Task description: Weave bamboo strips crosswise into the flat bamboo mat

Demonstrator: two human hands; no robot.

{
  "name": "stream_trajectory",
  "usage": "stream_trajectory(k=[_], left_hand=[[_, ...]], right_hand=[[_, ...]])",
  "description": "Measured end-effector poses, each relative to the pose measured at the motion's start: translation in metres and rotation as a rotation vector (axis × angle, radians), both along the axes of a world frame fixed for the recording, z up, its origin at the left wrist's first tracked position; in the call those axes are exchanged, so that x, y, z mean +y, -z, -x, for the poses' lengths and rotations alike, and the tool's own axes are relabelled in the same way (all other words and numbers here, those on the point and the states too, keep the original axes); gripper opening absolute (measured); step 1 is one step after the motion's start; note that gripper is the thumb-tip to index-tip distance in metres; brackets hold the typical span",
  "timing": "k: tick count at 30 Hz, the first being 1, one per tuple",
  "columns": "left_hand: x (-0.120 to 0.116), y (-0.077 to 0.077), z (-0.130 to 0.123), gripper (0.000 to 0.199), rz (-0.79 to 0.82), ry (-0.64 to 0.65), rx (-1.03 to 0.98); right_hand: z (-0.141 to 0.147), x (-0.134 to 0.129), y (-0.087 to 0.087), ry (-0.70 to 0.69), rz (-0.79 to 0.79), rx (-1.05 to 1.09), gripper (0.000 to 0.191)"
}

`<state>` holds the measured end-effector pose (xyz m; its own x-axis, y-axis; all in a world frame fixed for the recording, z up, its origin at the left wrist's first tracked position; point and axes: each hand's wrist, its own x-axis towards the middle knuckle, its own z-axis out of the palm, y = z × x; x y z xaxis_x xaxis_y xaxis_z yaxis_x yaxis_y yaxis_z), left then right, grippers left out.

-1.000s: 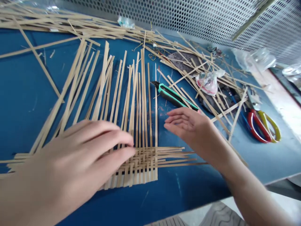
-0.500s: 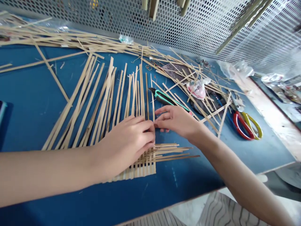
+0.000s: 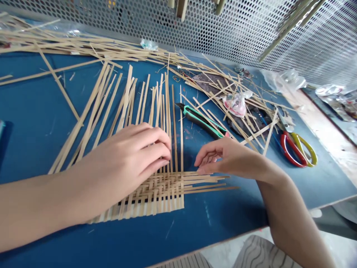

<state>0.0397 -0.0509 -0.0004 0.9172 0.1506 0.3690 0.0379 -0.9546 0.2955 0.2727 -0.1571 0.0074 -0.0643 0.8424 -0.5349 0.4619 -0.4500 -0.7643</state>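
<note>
A piece of woven strips [image 3: 156,188], apparently bamboo, lies near the table's front edge, with long upright strips [image 3: 175,126] fanning away from me. Several crosswise strips [image 3: 209,189] stick out past its right side. My left hand [image 3: 136,149] lies over the upright strips just above the woven band, its fingers curled round some of them; its thumb is hidden. To the right of the weave hovers my right hand [image 3: 220,156], fingers bent and apart from the thumb. Its thumb tip is close to the uppermost crosswise strip, and I see nothing held in it.
A green-and-black cutter [image 3: 202,121] lies behind my right hand. Scissors with red and yellow handles [image 3: 298,149] are at the right. Loose strips [image 3: 83,46] pile along the back by a perforated metal panel [image 3: 223,37]. A small plastic bag [image 3: 235,104] sits among scraps.
My left hand has slid left along the upright strips, uncovering more of the weave. My right hand has moved away from it, down and to the right.
</note>
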Motion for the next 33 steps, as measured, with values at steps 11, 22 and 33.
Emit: stream_trajectory(k=[11, 22, 33], left_hand=[[-0.003, 0.014, -0.005, 0.018, 0.202, 0.003, 0.146], [-0.011, 0.017, -0.025, 0.015, 0.353, 0.027, 0.197], [-0.002, 0.001, -0.008, 0.018, 0.194, -0.021, 0.047]], right_hand=[[0.008, 0.01, -0.006, 0.2, 0.16, 0.14, 0.017], [0.03, 0.035, 0.001, 0.366, 0.058, 0.176, 0.031], [0.007, 0.019, 0.003, 0.041, 0.099, 0.072, 0.015]])
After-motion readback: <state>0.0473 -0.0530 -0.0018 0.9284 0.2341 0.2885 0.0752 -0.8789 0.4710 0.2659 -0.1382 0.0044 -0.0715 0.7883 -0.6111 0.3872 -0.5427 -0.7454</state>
